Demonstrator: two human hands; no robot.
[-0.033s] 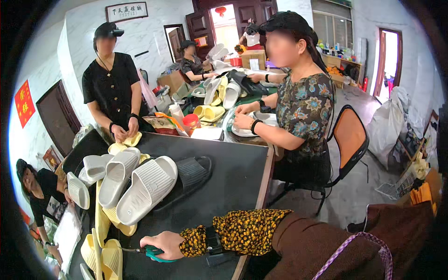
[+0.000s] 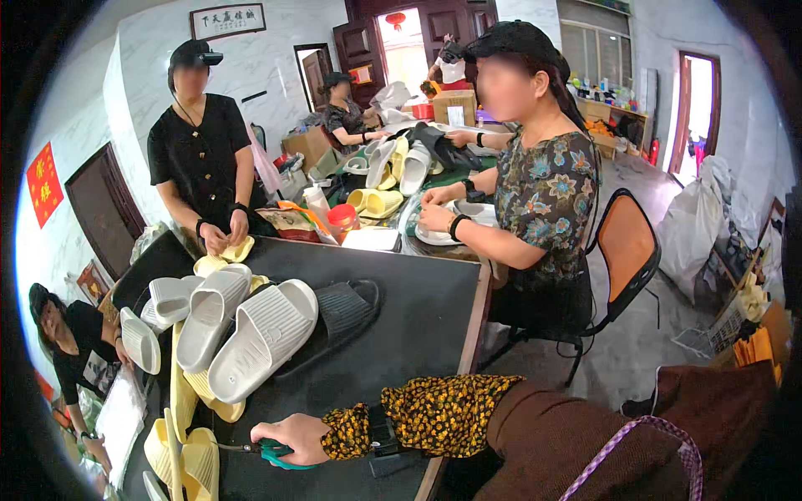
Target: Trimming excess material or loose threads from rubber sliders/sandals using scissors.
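- Nothing has moved since the earlier frame; hand, tool and slippers lie as they did.
- Right hand (image 2: 292,438), closed around green-handled snips (image 2: 271,452), rests on the black table (image 2: 418,326). The tool's tip points toward 9 o'clock.
- Left hand is out of view, so the right is the only hand near the work.
- Yellow slippers (image 2: 188,459) lie just beside the snips at 9 o'clock, stacked near the table's edge, long axes running roughly 12 to 6.
- White slippers (image 2: 263,334) are piled at 12 o'clock from the hand, soles up, leaning from 7 toward 1, with a dark slipper (image 2: 347,305) under them.
- Farther off, at 11 o'clock, a standing person in black fingers a yellow slipper piece (image 2: 234,249); at 1 o'clock a seated person in a floral top (image 2: 543,192) works at the next table.
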